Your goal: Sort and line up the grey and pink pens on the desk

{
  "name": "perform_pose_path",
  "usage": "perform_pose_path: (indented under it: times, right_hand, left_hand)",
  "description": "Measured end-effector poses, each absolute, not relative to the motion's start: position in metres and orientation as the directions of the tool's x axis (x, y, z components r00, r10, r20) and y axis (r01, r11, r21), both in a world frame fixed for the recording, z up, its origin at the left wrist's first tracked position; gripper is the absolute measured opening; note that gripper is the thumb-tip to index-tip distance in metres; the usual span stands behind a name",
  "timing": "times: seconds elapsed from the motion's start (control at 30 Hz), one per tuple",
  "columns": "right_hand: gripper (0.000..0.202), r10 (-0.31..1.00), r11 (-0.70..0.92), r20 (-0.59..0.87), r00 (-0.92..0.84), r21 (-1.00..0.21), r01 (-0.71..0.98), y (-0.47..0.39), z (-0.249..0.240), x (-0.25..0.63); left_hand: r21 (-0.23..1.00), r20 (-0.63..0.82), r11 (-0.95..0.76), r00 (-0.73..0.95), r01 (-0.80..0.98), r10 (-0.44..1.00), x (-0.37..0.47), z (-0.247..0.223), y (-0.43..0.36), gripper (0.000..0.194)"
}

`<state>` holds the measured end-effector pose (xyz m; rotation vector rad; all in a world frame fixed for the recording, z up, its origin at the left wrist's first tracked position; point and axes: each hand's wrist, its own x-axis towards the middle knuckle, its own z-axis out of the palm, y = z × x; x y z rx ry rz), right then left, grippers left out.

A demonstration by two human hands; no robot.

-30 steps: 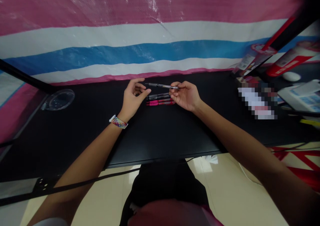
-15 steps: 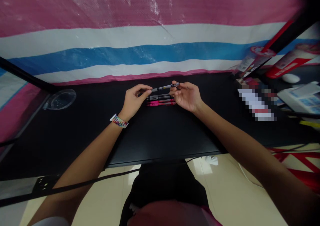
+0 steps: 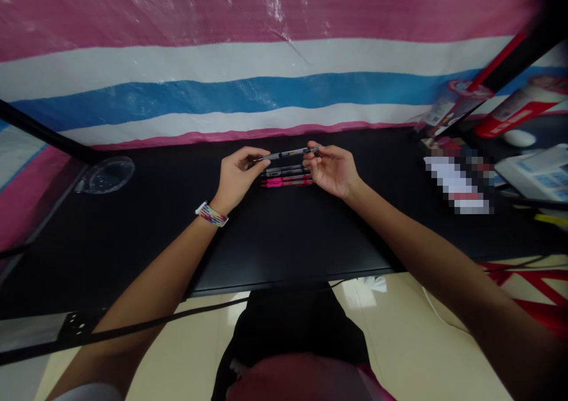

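A grey and clear pen (image 3: 290, 152) is held level between both hands above the black table (image 3: 284, 235). My left hand (image 3: 242, 176) pinches its left end between thumb and fingers. At the right end, the fingertips of my right hand (image 3: 331, 167) grip the pen, with the palm turned partly up. Just below lie dark pens (image 3: 284, 171) and pink-red pens (image 3: 286, 181), side by side on the table. The right ends of these pens are partly hidden by my right hand.
A clear plastic lid or dish (image 3: 109, 175) rests at the left. Toward the right are a clear cup (image 3: 457, 108), a red and white cup (image 3: 517, 108), a white rounded object (image 3: 519, 138) and blurred packets. A striped sheet (image 3: 266, 93) hangs behind the table.
The hands and the held pen have barely moved; the pen now lies slightly more level. The view has shifted a little.
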<state>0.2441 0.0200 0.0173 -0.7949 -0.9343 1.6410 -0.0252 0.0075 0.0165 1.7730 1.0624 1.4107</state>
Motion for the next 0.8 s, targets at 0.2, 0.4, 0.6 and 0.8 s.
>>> perform_pose_path:
  times: [0.2,0.4,0.6,0.8]
  right_hand:
    - [0.032,0.971,-0.181,-0.082,-0.226,-0.866,-0.466,0.0174,0.0197,0.2428]
    - [0.033,0.973,-0.139,-0.038,-0.226,-0.884,-0.447,0.0189,0.0178,0.2422]
    - [0.032,0.972,-0.128,-0.028,-0.233,-0.895,-0.428,0.0195,0.0164,0.2434]
    - [0.034,0.977,-0.026,0.054,-0.207,-0.931,-0.364,0.0191,0.0201,0.2443]
  left_hand:
    - [0.84,0.485,-0.486,0.067,0.24,0.872,-0.0249,0.0205,0.0056,0.024]
    - [0.845,0.474,-0.478,0.075,0.241,0.877,-0.0241,0.021,0.0041,0.032]
    - [0.845,0.487,-0.489,0.067,0.216,0.871,-0.0246,0.0202,0.0049,0.022]
    - [0.839,0.485,-0.48,0.046,0.257,0.873,-0.0272,0.0175,0.0088,0.02]
